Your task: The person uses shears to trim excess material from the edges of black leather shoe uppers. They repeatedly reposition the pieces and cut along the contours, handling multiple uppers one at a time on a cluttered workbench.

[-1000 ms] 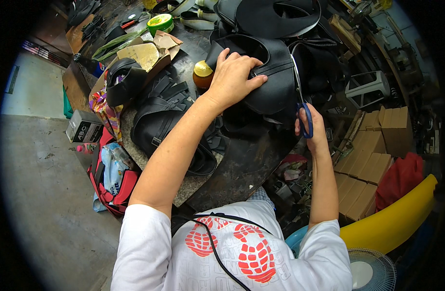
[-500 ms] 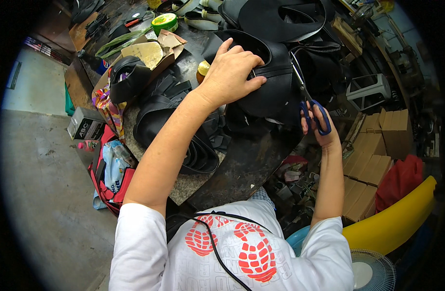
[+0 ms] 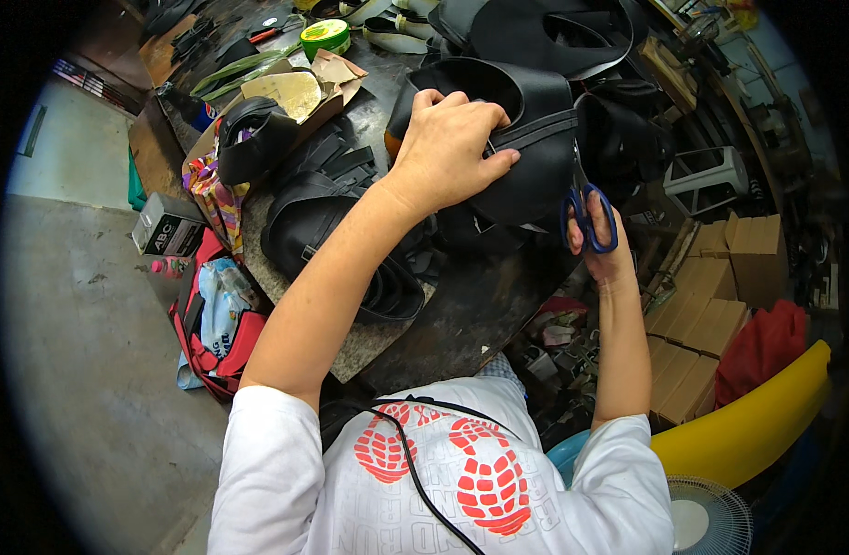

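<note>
My left hand [image 3: 448, 153] is closed on the rim of a black leather shoe upper [image 3: 540, 171], its thumb on the outer face and its fingers curled over the opening. In my right hand [image 3: 611, 264] is a pair of scissors [image 3: 612, 227] with dark blue handles, fingers through the loops. Its blades point away from me and meet the upper's right edge; whether they are parted is hard to tell. Further black uppers [image 3: 535, 37] lie behind. To the left are a stack of black leather pieces [image 3: 300, 217] and a single black upper [image 3: 251, 134].
A dark workbench [image 3: 461, 328] runs under the work. Beyond my left arm stand a green tin [image 3: 325, 37] and an opened carton [image 3: 300, 92]; a red bag [image 3: 244, 342] is lower left. Brown boxes [image 3: 702, 291], a yellow curved object [image 3: 748, 416] and a fan [image 3: 720, 518] are at right.
The scissors have shifted left and slightly down, and their blades, widely visible before, now sit against the upper's edge. The upper has turned a little in my left hand's grip.
</note>
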A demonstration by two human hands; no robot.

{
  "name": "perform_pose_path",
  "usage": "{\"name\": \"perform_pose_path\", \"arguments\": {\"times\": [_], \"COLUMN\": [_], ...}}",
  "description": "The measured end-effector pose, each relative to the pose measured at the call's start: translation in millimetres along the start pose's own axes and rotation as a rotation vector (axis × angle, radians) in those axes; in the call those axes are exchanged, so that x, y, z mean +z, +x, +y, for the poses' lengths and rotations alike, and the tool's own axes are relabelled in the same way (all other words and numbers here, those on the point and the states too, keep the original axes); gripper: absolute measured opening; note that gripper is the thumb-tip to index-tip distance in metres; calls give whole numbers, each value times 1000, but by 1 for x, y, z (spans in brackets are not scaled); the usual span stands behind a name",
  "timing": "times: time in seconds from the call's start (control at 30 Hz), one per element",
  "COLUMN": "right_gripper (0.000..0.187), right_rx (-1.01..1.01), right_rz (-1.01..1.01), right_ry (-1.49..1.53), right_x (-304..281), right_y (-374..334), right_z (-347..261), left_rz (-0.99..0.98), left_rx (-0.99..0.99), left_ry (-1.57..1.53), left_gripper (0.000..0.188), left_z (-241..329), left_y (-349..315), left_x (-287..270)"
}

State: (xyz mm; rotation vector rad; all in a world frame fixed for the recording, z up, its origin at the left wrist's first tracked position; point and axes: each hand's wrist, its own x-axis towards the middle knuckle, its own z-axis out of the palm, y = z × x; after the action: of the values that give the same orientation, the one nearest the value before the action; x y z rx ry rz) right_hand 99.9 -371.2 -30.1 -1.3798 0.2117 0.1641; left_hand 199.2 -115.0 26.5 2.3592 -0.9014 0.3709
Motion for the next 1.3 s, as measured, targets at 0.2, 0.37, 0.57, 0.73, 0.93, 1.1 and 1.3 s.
{"name": "perform_pose_path", "arguments": {"times": [0.2,0.37,0.57,0.73,0.93,1.1,1.3], "right_gripper": [48,65,51,46,39,34,23], "right_rx": [-222,-304,-178,-183,-133,-113,11], "right_rz": [-69,-188,-381,-311,-159,-83,-153], "right_ry": [118,76,97,-349,-456,-445,-261], "right_x": [32,79,124,132,139,129,120], "right_y": [-26,-59,-98,-120,-129,-132,-140], "right_z": [3,3,30,48,51,51,64], "left_rz": [-8,64,434,699,804,713,713], "left_rx": [-476,-402,-729,-858,-796,-774,-770], "left_ry": [-432,-1259,-1387,-1560,-1572,-1491,-1510], "left_gripper": [38,46,34,23,14,9,11], "left_z": [24,46,47,45,73,81,82], "left_y": [-19,-64,-115,-138,-147,-154,-155], "left_x": [-44,-80,-81,-67,-47,-41,-32]}}
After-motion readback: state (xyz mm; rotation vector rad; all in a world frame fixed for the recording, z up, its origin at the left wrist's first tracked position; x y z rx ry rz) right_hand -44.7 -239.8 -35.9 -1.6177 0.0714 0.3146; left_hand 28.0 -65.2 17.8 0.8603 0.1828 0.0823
